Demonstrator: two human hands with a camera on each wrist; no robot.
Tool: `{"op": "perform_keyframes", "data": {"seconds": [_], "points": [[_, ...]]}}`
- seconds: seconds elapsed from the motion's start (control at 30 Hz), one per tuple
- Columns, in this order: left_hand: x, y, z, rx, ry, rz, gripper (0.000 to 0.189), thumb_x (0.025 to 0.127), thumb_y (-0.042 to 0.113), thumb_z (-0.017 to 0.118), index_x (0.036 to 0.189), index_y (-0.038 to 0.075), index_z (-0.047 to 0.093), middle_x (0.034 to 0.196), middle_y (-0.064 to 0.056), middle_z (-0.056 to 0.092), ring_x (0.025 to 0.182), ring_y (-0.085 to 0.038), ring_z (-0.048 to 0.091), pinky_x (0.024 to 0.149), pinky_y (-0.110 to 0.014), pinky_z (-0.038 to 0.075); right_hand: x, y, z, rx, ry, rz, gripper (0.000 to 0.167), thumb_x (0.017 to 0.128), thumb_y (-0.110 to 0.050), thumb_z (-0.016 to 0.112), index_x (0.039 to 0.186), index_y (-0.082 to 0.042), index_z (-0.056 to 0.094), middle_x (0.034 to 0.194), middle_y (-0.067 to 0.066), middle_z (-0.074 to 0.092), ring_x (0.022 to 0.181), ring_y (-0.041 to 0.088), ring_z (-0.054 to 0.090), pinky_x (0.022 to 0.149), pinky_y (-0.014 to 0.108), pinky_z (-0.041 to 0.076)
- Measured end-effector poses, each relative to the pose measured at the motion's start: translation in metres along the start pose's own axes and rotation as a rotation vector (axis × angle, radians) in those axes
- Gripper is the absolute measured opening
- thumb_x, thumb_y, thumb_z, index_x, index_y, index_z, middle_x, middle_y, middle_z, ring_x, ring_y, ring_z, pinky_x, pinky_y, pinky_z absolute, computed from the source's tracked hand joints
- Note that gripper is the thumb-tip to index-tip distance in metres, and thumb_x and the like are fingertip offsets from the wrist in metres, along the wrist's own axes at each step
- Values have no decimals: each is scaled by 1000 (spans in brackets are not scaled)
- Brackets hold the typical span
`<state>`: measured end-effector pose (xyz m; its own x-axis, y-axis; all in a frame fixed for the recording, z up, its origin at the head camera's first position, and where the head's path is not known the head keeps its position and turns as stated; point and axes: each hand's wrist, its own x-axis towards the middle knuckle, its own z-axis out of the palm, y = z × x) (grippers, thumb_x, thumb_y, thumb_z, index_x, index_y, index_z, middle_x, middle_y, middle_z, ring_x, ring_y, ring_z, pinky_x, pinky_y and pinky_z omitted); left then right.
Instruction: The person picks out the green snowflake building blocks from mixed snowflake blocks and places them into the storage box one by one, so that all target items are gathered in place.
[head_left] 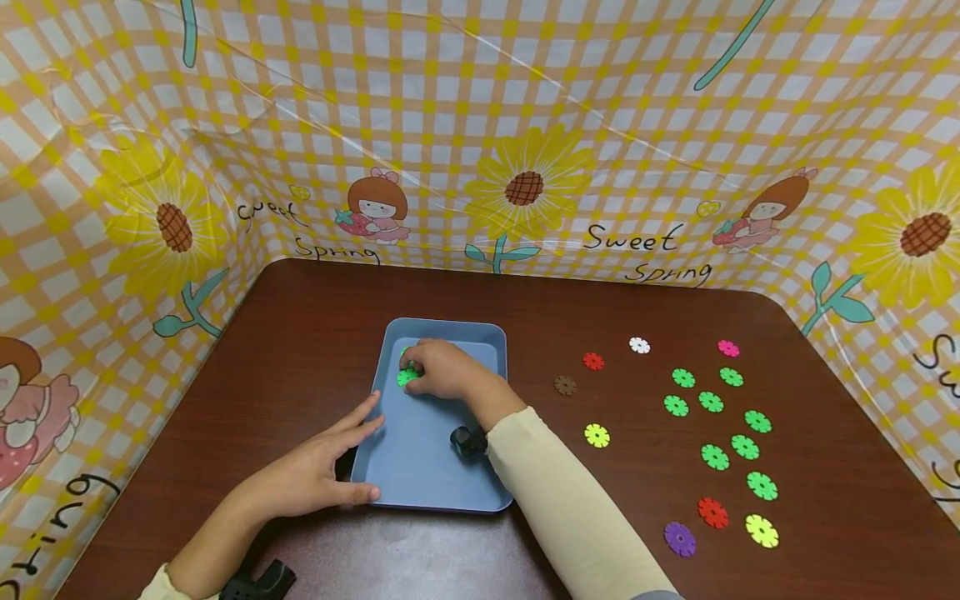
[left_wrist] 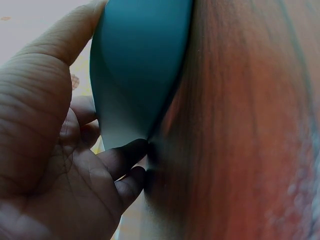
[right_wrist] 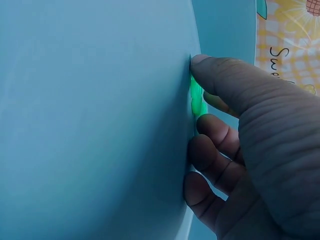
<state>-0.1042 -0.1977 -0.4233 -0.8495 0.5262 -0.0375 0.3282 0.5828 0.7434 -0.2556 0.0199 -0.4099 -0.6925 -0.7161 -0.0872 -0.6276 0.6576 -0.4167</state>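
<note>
A blue tray [head_left: 431, 450] lies on the dark wooden table. Inside its upper left part, my right hand [head_left: 448, 371] reaches down, thumb and fingers curled around a green notched disc [head_left: 407, 377]. More green shows just behind the fingers, partly hidden by them. Close up in the right wrist view, the thumb and fingertips meet the tray floor [right_wrist: 100, 100] around the bright green disc [right_wrist: 196, 97]. My left hand [head_left: 322, 467] is spread along the tray's left side, thumb near the front corner. From the left wrist view, its fingers [left_wrist: 125, 157] touch the tray wall [left_wrist: 140, 50].
Several green notched discs [head_left: 711, 402] lie scattered at the right. Around them are red [head_left: 712, 512], yellow [head_left: 597, 435], purple [head_left: 679, 539], white [head_left: 639, 345], pink [head_left: 728, 348] and brown discs [head_left: 566, 385]. A checked sunflower cloth [head_left: 450, 108] encloses the table's back and sides.
</note>
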Motion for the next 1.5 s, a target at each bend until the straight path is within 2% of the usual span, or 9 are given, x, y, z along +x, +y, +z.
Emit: {"op": "perform_keyframes", "data": {"seconds": [0.5,0.7,0.8,0.97,1.07,1.23,1.5], "points": [[1,0,2,-9,-8,14,94,85,51,75,156,7,32,167,1,6,149,-24,14,109,-56,29,-6,2,-3,25,3,4,30,90,-22,75,118,-11,70,98,3,60,87,15,55,79,31,47],[1,1,1,-13,-7,10,94,84,50,76,155,7,33,167,1,6,149,-24,14,110,-56,28,-8,0,-9,38,31,-19,31,91,-22,73,120,-11,69,103,4,64,94,16,58,83,33,48],[-1,-1,1,-7,-5,9,93,85,52,75,155,7,33,166,1,7,149,-25,14,109,-56,29,-9,-4,-14,35,52,-45,33,92,-22,73,122,-9,68,107,5,63,95,17,59,84,33,47],[-6,-3,2,5,1,16,93,85,54,73,155,6,34,167,-1,8,149,-26,15,108,-57,31,-13,-9,-21,58,91,-44,38,93,-21,72,127,-6,66,116,10,63,101,22,60,86,35,48],[-5,-2,2,1,4,21,93,85,53,74,154,5,34,166,-2,8,149,-27,16,108,-57,30,-16,-10,-27,64,111,-39,39,93,-23,72,127,-6,66,115,11,63,97,21,60,83,34,49],[-4,-1,2,-7,5,23,94,85,52,75,154,4,34,166,-2,8,149,-27,15,108,-57,30,-28,-11,-41,64,154,-42,38,93,-23,73,127,-8,66,110,9,61,88,17,58,78,31,49],[-2,0,2,-16,3,24,94,84,51,76,154,3,34,166,-2,8,149,-27,15,109,-57,28,-56,6,-59,17,226,-37,37,92,-23,74,123,-6,67,113,10,63,94,20,58,81,34,48]]}}
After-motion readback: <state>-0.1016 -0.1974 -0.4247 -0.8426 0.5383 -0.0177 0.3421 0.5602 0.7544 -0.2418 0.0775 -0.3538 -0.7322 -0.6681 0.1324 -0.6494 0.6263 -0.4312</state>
